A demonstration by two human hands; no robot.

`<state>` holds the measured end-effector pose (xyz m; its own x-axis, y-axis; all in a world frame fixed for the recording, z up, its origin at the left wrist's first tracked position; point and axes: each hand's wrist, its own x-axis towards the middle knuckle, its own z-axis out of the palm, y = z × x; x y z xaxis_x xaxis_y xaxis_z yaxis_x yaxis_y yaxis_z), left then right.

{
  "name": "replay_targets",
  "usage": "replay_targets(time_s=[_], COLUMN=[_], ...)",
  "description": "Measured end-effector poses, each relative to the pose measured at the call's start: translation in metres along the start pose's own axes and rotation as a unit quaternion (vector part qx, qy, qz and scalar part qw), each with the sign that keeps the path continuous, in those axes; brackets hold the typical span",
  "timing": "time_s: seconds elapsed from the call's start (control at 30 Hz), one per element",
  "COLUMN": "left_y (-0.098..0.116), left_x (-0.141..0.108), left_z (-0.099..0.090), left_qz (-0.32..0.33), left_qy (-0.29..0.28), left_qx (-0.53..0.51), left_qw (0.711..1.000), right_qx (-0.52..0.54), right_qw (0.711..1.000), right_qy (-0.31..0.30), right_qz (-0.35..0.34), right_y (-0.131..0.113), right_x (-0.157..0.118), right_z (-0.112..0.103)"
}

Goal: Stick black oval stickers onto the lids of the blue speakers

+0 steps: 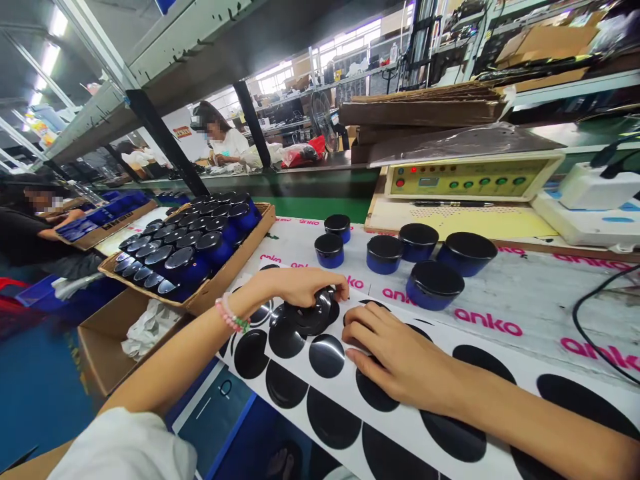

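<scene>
My left hand [305,287], with a beaded bracelet at its wrist, curls over a shiny black round piece with a raised middle [314,321]. The fingers close around its upper part; the fingertips are partly hidden. That piece rests on or just above a white sheet [350,395] bearing rows of black discs. My right hand [385,347] lies on this sheet to the right, fingers apart and slightly bent, covering part of some discs. Beyond both hands stand several blue jars with black lids, the nearest jar [435,287] just past my right hand.
A cardboard tray [215,283] full of blue jars stands at left, above an open box [95,353] with white crumpled material. A control box [465,179] and power strip [580,220] sit at back right. A black cable [575,310] crosses the right side. Other people work further off.
</scene>
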<state>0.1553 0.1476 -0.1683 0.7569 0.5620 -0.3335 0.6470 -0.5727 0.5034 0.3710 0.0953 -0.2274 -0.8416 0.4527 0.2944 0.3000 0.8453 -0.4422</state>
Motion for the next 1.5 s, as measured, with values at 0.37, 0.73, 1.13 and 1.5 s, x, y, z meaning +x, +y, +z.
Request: replay_targets(time_s=[0.37, 0.73, 1.13, 1.5], left_y=[-0.002, -0.007, -0.002, 0.007], left_x=[0.000, 0.003, -0.088, -0.006], left_z=[-0.006, -0.004, 0.017, 0.005], left_qz=[-0.001, 0.027, -0.128, -0.004], left_qy=[-0.054, -0.025, 0.281, 0.059], left_qx=[0.021, 0.028, -0.061, 0.065], left_qw=[0.998, 0.999, 0.949, 0.996], right_qx=[-0.007, -0.014, -0.008, -0.020], right_qw=[0.999, 1.000, 1.000, 1.000], right_qy=[-0.004, 0.009, 0.013, 0.007], right_qz=[0.032, 0.017, 0.012, 0.010], right_y=[-0.002, -0.004, -0.002, -0.004], right_x=[0.002, -0.001, 0.000, -0.001], right_z=[0.001, 0.000, 0.002, 0.002])
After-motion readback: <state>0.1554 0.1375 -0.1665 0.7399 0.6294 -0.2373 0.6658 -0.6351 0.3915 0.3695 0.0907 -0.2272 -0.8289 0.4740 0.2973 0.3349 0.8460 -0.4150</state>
